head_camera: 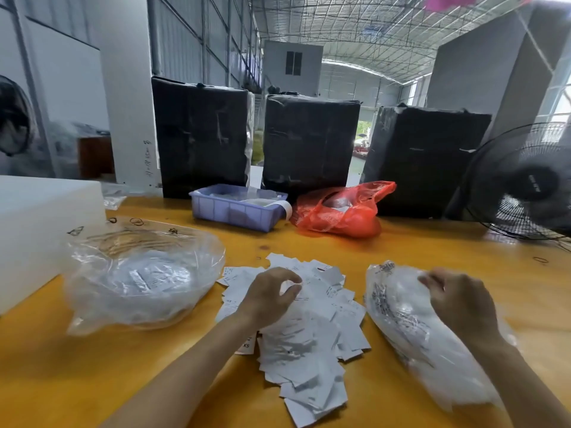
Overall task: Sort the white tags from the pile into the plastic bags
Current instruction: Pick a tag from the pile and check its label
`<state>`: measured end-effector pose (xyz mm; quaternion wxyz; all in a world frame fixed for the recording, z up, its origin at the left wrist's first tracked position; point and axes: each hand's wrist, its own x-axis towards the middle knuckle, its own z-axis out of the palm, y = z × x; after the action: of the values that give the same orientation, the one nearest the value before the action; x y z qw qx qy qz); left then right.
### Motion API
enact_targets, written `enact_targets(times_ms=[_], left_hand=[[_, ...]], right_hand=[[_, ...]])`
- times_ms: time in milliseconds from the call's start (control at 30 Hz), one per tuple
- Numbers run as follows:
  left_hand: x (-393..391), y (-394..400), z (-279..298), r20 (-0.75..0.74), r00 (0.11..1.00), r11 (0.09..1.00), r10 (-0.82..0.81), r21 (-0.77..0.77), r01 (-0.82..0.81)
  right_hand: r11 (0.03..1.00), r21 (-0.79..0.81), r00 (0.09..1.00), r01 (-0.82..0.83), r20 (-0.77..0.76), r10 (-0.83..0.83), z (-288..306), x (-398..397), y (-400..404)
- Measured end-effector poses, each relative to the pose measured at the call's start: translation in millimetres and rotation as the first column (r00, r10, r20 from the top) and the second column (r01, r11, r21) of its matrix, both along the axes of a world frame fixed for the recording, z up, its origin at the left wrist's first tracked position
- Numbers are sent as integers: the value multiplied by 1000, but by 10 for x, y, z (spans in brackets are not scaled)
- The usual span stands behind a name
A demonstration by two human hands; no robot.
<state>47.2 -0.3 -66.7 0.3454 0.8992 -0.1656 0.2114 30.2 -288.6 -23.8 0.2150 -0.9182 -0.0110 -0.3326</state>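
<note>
A pile of white tags [312,332] lies spread on the yellow table [92,381] in front of me. My left hand [272,295] is over the far part of the pile, thumb and fingers curled and pinching a tag. A clear plastic bag [139,279] holding tags sits open to the left of the pile. A second clear plastic bag [411,329] full of tags lies to the right. My right hand [457,301] rests on that bag and grips its plastic near the top.
A blue plastic bin [234,208] and a red plastic bag [340,211] stand at the back of the table before three black wrapped boxes [309,143]. A black fan [522,186] is at the right edge, a white foam block [37,230] at the left.
</note>
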Motion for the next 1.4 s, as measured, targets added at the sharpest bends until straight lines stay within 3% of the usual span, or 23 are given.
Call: enact_targets(times_ms=[67,100,133,167,200,233,300,367,433,533,633,700,833,933,1000,1067,1200,1300,1400], left_hand=[[-8,-34,35,-9,1000,994,3,-110,-4],[-16,-55,79,-59,998,978,-19,-210,6],[-28,-77,135,-135,987,936,-86,-350,33],[-45,-100,198,-218,958,860,-189,-507,54],[-57,-117,255,-299,905,771,-302,-635,47],[-77,-120,298,-358,844,696,-399,-717,25],[-92,-107,350,-426,763,629,-486,-776,-33],[-88,-77,364,-463,746,594,-479,-797,-113],[-68,-45,336,-459,768,577,-446,-804,-145],[-43,-19,258,-432,804,569,-409,-809,-146],[-19,-14,210,-426,855,605,-295,-776,-178],[-8,-18,204,-401,884,627,-240,-759,-174],[-4,-17,202,-374,909,624,-181,-759,-188],[-26,-4,196,-405,879,636,-251,-753,-166],[-38,-9,191,-410,875,654,-258,-740,-154],[-39,-24,186,-368,913,681,-177,-715,-157],[-24,-43,177,-305,951,708,-50,-683,-181],[-17,-6,184,-385,906,683,-178,-711,-168],[-35,28,183,-471,821,786,-322,-617,-46]], right_hand=[[938,296,978,-183,156,141,97,-62,206],[777,547,950,-311,148,276,156,-80,351],[527,771,886,-357,101,452,205,-90,519],[323,901,800,-290,43,598,229,-76,684],[222,955,712,-197,-17,702,234,-54,839],[207,968,646,-145,-67,761,207,-12,980],[230,964,602,-129,-108,791,141,74,1204],[247,961,615,-128,-119,779,76,158,1329],[238,964,611,-115,-120,783,15,211,1362],[148,988,570,-44,-97,816,-56,245,1342],[103,995,562,12,-92,822,-78,264,1306],[181,983,577,18,-158,801,-73,261,1317],[414,898,606,-147,-249,755,-115,245,1338],[470,848,638,-246,-224,737,-137,240,1328],[459,851,643,-255,-205,738,-125,227,1338],[415,889,626,-196,-212,751,-100,222,1342],[495,832,612,-252,-260,747,-97,224,1311],[498,807,662,-318,-187,726,-105,244,1292],[611,665,642,-429,-251,724,-85,249,1268]])
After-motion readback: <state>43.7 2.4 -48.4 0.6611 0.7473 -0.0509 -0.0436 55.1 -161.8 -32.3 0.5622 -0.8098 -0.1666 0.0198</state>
